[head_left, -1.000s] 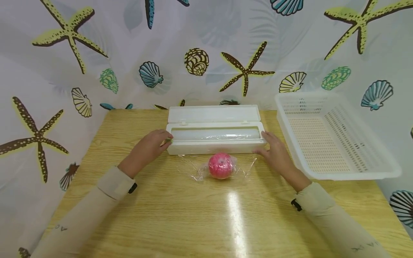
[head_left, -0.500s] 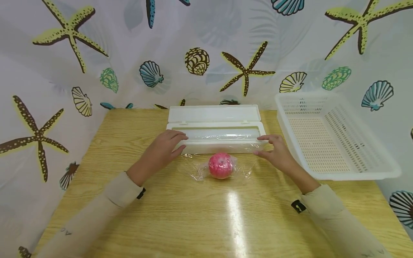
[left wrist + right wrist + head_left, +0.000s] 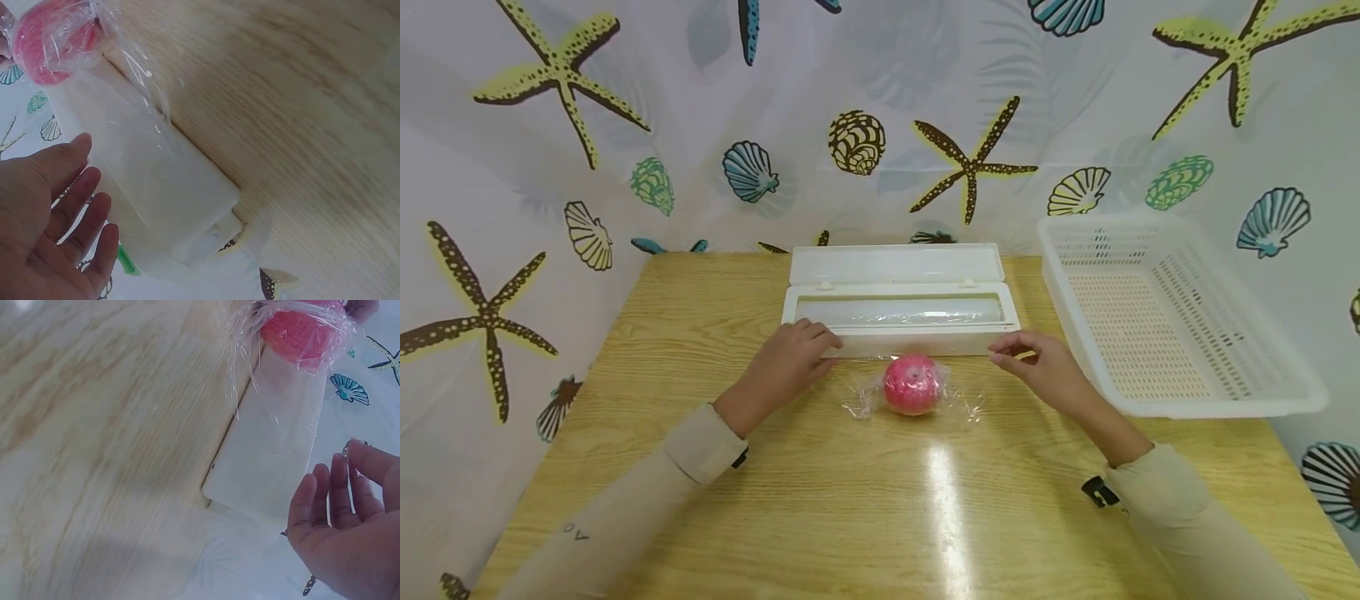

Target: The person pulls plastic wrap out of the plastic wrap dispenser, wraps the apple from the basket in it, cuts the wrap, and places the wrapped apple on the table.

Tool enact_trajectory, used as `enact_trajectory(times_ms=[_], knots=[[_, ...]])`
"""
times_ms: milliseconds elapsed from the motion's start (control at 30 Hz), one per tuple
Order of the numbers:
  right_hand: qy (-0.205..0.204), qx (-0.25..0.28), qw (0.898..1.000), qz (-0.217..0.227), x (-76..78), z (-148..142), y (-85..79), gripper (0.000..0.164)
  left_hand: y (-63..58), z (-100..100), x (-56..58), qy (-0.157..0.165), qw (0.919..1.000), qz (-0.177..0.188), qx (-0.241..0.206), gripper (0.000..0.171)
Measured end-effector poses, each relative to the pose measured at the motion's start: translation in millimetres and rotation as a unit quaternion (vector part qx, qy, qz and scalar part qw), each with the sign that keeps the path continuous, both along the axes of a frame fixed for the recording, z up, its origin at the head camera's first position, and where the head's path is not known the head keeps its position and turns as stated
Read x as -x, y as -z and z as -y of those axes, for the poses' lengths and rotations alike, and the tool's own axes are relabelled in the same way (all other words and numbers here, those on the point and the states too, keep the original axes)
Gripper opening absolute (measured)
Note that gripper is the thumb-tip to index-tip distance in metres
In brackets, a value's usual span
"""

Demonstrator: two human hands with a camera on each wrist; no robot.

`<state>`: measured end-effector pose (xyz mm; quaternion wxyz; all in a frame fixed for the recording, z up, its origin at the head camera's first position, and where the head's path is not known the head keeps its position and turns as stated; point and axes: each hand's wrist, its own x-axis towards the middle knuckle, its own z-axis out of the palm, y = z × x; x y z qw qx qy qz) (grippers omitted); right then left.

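A round, streaky pink-red fruit that looks like an apple (image 3: 913,385) sits on the table with clear cling film (image 3: 147,75) crumpled around it. Right behind it stands a long white cling film dispenser box (image 3: 917,344), lid up, a film roll (image 3: 902,312) inside. My left hand (image 3: 796,352) is at the box's front left, its thumb and fingers loosely bent and slightly apart in the left wrist view. By the front right corner, my right hand (image 3: 1047,368) has its thumb and fingertips close together, with no thing plainly visible between them.
A white plastic basket (image 3: 1210,408) stands on the right of the wooden table (image 3: 820,517). A patterned cloth (image 3: 910,83) with starfish and shells hangs close behind the box.
Both hands have come off the ends of the box toward its front, the left moving right and nearer me. The fruit and the box stay in place.
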<state>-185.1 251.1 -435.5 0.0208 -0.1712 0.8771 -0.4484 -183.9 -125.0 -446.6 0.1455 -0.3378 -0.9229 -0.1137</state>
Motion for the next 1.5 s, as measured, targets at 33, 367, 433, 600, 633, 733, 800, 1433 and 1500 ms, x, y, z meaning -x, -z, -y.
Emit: enact_trajectory(times_ms=[33,367,433,600,633,733,800,1433,1500], knots=[[0.001,0.004,1.000,-0.003,-0.7,-0.3,0.4,0.020,1.5,0.3,0.4,0.002,1.0000,-0.002,0.003,0.023],[0.006,0.010,1.000,0.001,-9.5,-4.8,-0.5,0.025,14.2,-0.8,-5.6,0.028,0.9987,0.038,0.019,0.038],[0.008,0.008,1.000,0.002,-10.6,-5.0,-0.6,0.027,17.4,-1.0,-5.3,0.036,0.9986,0.034,0.016,0.040],[0.008,0.031,0.999,0.003,-11.5,-4.6,0.5,0.029,25.3,-1.5,-3.9,0.042,0.9984,0.028,0.026,0.041],[0.008,0.038,0.999,0.004,-11.5,-4.2,0.7,0.028,26.8,-1.4,-3.8,0.040,0.9984,0.030,0.028,0.040],[0.004,0.054,0.999,0.006,-12.0,-3.2,1.7,0.026,31.2,-1.4,-3.9,0.036,0.9985,0.035,0.022,0.029],[0.003,0.060,0.998,0.008,-12.7,-2.8,2.3,0.025,33.3,-1.2,-4.2,0.033,0.9987,0.038,0.013,0.020],[-0.026,0.012,0.999,-0.035,-34.5,-0.2,0.7,0.013,39.8,-1.1,-4.0,0.007,0.9881,0.152,-0.023,0.008],[-0.040,-0.003,0.998,-0.053,-35.4,-1.4,6.7,0.011,38.8,-0.4,-3.8,0.009,0.9866,0.160,-0.031,0.007]])
